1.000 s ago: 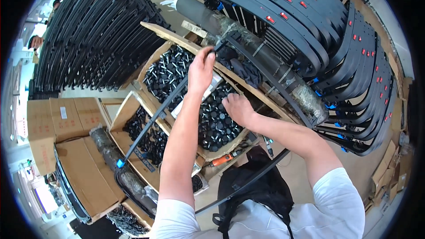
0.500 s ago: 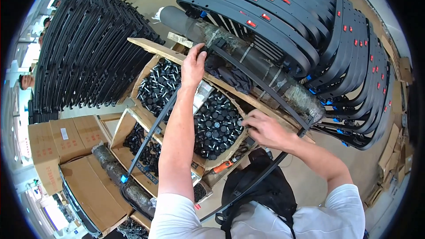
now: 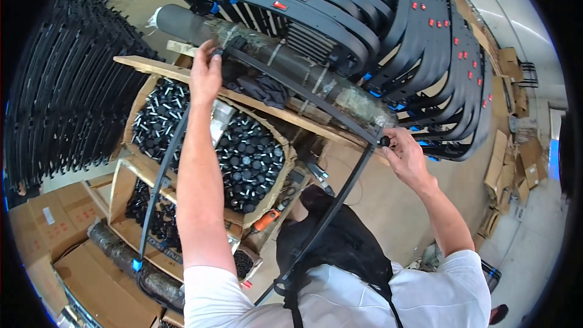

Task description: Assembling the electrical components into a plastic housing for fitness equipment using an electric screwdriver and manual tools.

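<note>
A black metal frame (image 3: pixel 303 90) rests across the work area, with long bars running down both sides. My left hand (image 3: pixel 206 79) is closed at its far left corner, fingertips pinching a black round-headed screw foot (image 3: pixel 217 53) against the frame. At the far right corner my right hand (image 3: pixel 408 159) is closed on another black screw foot (image 3: pixel 384 141), whose round head shows at the fingertips, touching or very near the frame. Any shank on either foot is hidden. Under my left forearm, loose screw feet with black heads and silver shanks (image 3: pixel 248 161) fill open cartons.
Behind the frame lies a wrapped dark roll (image 3: pixel 182 24). Curved black frames with red tabs (image 3: pixel 346 9) are stacked beyond it; more black frames (image 3: pixel 67 97) stand at left. An orange-handled tool (image 3: pixel 265 220) lies by the cartons, and brown boxes (image 3: pixel 61 212) stand at lower left.
My right hand has moved from the edge of the screw-foot carton to the frame's far right corner, with a screw foot now at its fingertips. My left hand stays at its corner; the view has shifted.
</note>
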A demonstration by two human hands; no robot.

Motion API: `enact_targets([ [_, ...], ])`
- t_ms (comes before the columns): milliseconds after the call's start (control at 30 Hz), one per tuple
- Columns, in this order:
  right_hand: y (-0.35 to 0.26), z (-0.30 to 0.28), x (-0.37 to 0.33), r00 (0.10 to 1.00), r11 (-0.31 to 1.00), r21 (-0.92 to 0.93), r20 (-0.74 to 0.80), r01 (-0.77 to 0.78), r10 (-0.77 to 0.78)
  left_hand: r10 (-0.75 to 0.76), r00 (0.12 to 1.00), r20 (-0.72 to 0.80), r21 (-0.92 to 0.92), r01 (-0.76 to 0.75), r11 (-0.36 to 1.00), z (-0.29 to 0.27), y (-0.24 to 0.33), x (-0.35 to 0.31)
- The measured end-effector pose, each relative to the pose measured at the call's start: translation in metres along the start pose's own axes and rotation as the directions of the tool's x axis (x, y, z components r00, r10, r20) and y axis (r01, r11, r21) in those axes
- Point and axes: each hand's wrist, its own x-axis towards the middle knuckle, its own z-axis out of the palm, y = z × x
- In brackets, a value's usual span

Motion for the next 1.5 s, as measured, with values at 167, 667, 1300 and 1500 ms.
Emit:
enact_targets([
  [167, 0.012, 0.004, -0.011, 0.998, 0.997, -0.062, 0.028, 0.05, -0.048, -0.053, 0.997, 0.049, 0.191, 0.043, 0.981, 0.01, 0.018, -0.001],
  [667, 0.008, 0.025, -0.017, 0.979, 0.933, -0.313, 0.151, 0.178, -0.136, -0.046, 0.999, 0.017, 0.212, 0.042, 0.976, -0.001, 0.006, -0.003],
  [1300, 0.012, 0.031, -0.009, 0.974, 0.848, -0.528, 0.176, -0.03, 0.144, -0.116, 0.993, -0.037, 0.283, 0.122, 0.951, 0.006, 0.013, -0.001],
  [1500, -0.012, 0.033, 0.001, 0.979, 0.722, -0.691, 0.116, -0.04, 0.166, -0.133, 0.991, -0.027, 0.091, 0.135, 0.987, -0.001, -0.001, -0.005],
])
